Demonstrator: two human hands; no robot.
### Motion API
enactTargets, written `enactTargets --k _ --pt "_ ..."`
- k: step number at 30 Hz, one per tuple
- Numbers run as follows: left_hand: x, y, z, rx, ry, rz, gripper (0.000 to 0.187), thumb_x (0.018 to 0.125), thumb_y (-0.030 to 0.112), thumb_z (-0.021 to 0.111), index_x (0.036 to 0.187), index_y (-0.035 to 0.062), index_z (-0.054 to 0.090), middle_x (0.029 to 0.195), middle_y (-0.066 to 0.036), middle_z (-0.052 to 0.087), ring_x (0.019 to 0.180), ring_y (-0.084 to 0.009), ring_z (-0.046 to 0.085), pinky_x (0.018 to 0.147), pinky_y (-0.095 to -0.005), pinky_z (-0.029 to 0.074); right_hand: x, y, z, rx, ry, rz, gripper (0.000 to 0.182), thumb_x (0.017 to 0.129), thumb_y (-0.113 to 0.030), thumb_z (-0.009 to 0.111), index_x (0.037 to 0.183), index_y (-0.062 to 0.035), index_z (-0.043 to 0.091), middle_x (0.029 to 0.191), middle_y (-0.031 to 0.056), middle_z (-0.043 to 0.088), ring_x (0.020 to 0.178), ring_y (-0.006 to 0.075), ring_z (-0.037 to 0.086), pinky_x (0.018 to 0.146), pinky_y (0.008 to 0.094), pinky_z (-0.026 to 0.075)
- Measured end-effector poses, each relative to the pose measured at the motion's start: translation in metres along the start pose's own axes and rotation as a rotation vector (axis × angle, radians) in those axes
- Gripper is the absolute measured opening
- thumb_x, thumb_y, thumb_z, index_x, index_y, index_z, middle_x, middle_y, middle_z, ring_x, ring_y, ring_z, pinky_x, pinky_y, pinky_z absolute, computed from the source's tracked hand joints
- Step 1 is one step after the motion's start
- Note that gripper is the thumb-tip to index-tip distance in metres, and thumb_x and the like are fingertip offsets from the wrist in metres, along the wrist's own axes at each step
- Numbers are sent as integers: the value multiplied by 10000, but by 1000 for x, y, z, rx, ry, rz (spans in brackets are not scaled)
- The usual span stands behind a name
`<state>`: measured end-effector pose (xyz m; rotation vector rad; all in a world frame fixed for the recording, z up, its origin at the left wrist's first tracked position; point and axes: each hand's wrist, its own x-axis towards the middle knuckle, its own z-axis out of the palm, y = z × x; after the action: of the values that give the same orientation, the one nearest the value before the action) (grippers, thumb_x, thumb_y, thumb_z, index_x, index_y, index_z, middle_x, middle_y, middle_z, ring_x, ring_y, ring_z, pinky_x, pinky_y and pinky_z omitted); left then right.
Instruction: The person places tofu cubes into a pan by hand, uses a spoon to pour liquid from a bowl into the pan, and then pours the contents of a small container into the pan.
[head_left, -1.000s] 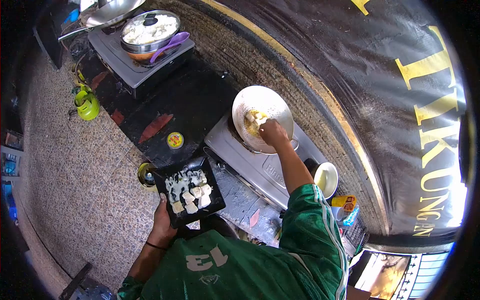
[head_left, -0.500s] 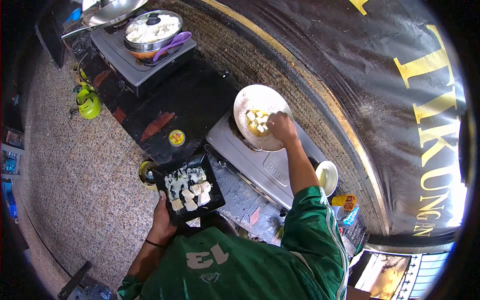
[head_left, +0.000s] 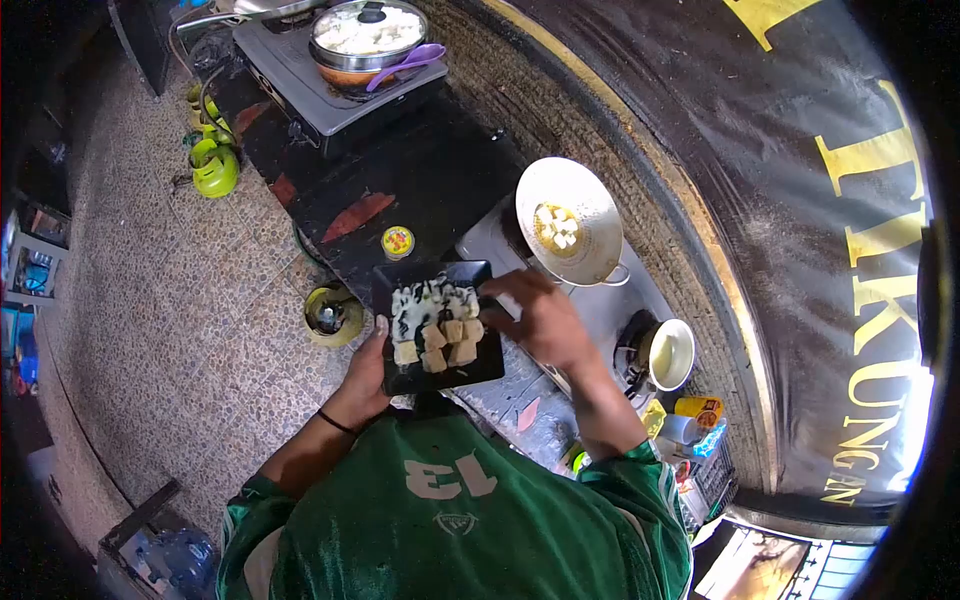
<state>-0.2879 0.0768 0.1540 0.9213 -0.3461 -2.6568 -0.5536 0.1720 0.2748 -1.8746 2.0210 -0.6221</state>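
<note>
My left hand (head_left: 368, 372) grips the left edge of a square black plate (head_left: 487, 372). On the plate lie several pale cubes (head_left: 463, 352) and white creamy residue. My right hand (head_left: 540, 318) is over the plate's right edge, its fingers apart and partly bent, with nothing visible between them. Beyond it, a wide metal wok (head_left: 595, 215) rests on the stove (head_left: 490, 235), with several white cubes (head_left: 557, 226) in yellow oil at its bottom.
Another stove (head_left: 290, 75) at the upper left bears a lidded pot (head_left: 367, 35) and a purple spoon (head_left: 408, 64). A small round tin (head_left: 397, 242) is on the black counter. At right stands a white pot (head_left: 671, 355). Green gas cylinders (head_left: 214, 170) stand on the floor.
My right hand has moved from over the wok back to the plate's right edge. The view has shifted, so the wok and plate appear farther right.
</note>
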Motion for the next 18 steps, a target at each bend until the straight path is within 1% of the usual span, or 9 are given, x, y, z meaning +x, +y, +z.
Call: enactTargets --k 1,3,4,8,10,11,13,15,18 --pt "-1 3 4 2 -42 21 642 1139 570 452 1522 63 547 1446 -119 676 1277 -265 692 1106 -451 564 -2 -5 10 1 3 4 372 904 -239 832 1242 -101 757 1202 146 750 1164 380 674 1029 481 539" --pt "-4 7 7 25 -56 4 644 1142 569 441 1535 66 533 1467 -123 662 1290 -268 688 1109 -457 564 -5 -16 27 -140 -87 16 368 900 -223 837 1241 -113 753 1150 107 742 1071 342 682 946 444 562" --pt "-3 8 4 21 -70 -14 639 1145 565 438 1534 66 532 1467 -124 662 1293 -268 687 1108 -460 565 -8 -16 38 -180 -26 -17 376 898 -274 827 1239 -132 759 1134 88 734 1067 320 670 950 454 552" --pt "-4 17 3 29 -80 -82 632 1150 561 427 1534 69 527 1465 -126 662 1297 -270 686 1107 -464 567 -9 -25 58 -221 26 -8 368 894 -291 830 1224 -143 763 1127 68 726 1087 313 660 955 456 548" --pt "-2 19 -2 23 -103 -75 633 1150 564 424 1534 69 524 1465 -127 661 1296 -273 686 1108 -465 566 -6 -29 63 -314 -58 45 358 890 -319 823 1201 -152 766 1110 56 713 1115 297 647 957 450 544" --pt "-2 21 -5 13 -123 -66 635 1150 566 421 1533 70 522 1465 -127 661 1296 -276 686 1110 -466 565 -5 -31 65 -316 -52 48 358 890 -319 823 1201 -152 766 1110 56 713 1115 297 647 957 450 544" --pt "-4 27 -5 26 -125 -71 641 1153 570 408 1540 70 515 1470 -131 656 1303 -280 681 1116 -471 560 -2 -35 70 -364 -86 59 340 889 -363 796 1167 -170 759 1133 64 703 1160 285 632 955 452 533" --pt "-3 35 -5 47 -139 -74 648 1155 574 395 1546 70 509 1476 -134 651 1310 -284 676 1122 -476 555 0 -37 77 -355 -73 57 364 883 -363 796 1183 -162 751 1138 65 703 1159 290 629 959 454 528" --pt "-5 39 -9 75 -151 -100 666 1164 581 335 1561 73 501 1498 -140 635 1341 -294 654 1148 -490 532 3 -40 78 -335 -68 54 409 866 -350 797 1215 -147 730 1128 68 706 1147 300 624 961 457 517"
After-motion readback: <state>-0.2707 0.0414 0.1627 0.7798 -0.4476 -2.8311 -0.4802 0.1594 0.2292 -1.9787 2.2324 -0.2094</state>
